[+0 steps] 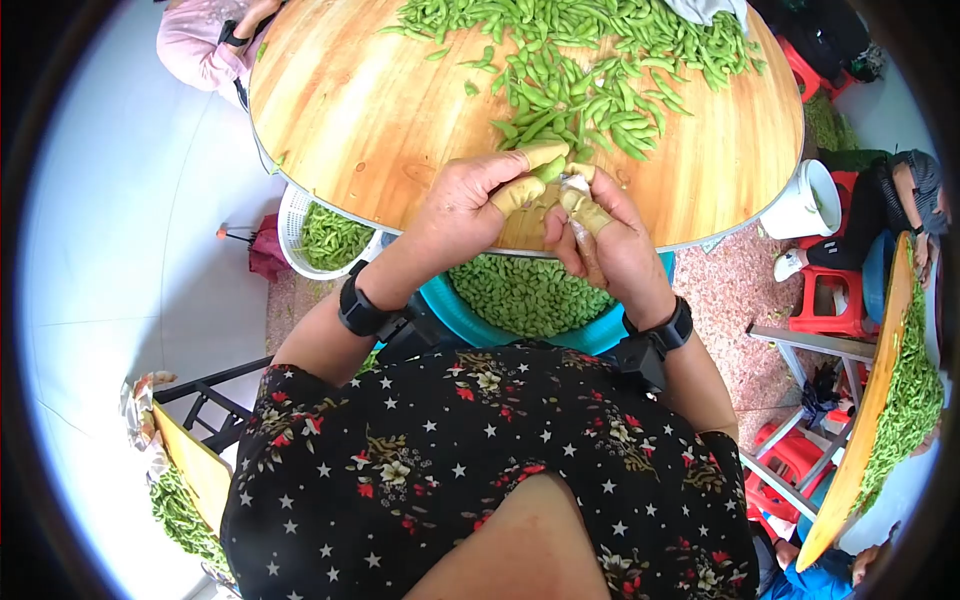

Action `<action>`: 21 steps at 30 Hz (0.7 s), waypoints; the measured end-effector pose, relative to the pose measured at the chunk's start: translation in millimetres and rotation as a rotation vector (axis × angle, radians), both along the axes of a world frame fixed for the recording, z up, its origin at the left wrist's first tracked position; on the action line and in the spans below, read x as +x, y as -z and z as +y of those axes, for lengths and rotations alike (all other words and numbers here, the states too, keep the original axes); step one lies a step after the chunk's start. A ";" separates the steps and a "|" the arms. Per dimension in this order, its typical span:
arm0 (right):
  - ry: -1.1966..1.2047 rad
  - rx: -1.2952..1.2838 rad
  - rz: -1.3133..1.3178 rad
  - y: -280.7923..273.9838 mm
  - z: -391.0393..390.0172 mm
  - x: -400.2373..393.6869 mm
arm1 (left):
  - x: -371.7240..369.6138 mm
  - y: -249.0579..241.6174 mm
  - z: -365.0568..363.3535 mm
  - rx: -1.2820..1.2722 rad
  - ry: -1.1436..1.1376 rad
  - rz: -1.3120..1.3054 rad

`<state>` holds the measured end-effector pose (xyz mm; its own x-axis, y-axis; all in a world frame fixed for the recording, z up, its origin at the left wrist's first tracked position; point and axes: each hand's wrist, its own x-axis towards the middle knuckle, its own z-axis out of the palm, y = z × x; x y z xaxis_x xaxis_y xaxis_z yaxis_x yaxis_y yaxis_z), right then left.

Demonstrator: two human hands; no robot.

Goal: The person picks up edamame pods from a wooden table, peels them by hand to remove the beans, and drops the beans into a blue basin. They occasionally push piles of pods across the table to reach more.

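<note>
My left hand (468,200) is closed near the round table's front edge, with yellow coverings on its thumb and forefinger. Pinched between those fingertips is a green edamame pod (549,170). My right hand (618,245) is just beside it, also with yellow fingertip coverings, its fingers curled around something slim and whitish (575,184) that I cannot make out. Just beyond both hands lies a heap of edamame pods (575,95) on the wooden tabletop (370,110). Below the edge, a turquoise basin (445,308) holds many shelled green beans (530,295).
A white basket (291,230) of pods stands left under the table, a white bucket (790,208) at right. Another person's arm (245,30) rests at the upper left. Red stools (832,300) and a second pod-covered table (850,470) are on the right.
</note>
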<state>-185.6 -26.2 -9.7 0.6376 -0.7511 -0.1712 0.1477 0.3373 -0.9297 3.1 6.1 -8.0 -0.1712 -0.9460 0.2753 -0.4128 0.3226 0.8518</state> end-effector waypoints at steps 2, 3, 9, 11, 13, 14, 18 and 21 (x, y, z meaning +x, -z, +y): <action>-0.004 -0.010 -0.001 0.4 -0.4 -0.2 | -1.1 0.4 0.0 -0.018 -0.001 -0.003; -0.008 -0.019 -0.002 1.0 -0.5 -0.4 | -1.4 -0.1 0.1 -0.017 -0.002 -0.003; -0.002 0.195 -0.088 -21.7 12.8 -6.8 | -4.9 -13.9 13.6 -0.375 0.045 -0.268; -0.112 0.280 -0.162 -13.7 8.2 -15.5 | -7.8 -15.5 26.7 0.344 0.091 0.352; -0.225 0.359 -0.237 -3.6 4.5 -18.3 | -8.7 -3.1 27.8 0.524 0.118 0.688; -0.235 0.411 -0.264 1.6 2.8 -18.0 | -8.7 6.0 27.0 0.695 0.145 1.024; -0.219 0.373 -0.216 6.3 2.7 -16.4 | -15.3 21.0 26.9 0.519 0.037 0.806; -0.135 0.142 0.001 -6.3 13.6 -13.8 | -13.5 3.7 25.5 -0.082 0.009 0.042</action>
<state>-199.5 -12.7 -3.4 0.7308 -0.6268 -0.2701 0.0907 0.4815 -0.8718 -10.4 31.5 -11.7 -0.1666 -0.9183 0.3591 -0.3744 0.3959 0.8385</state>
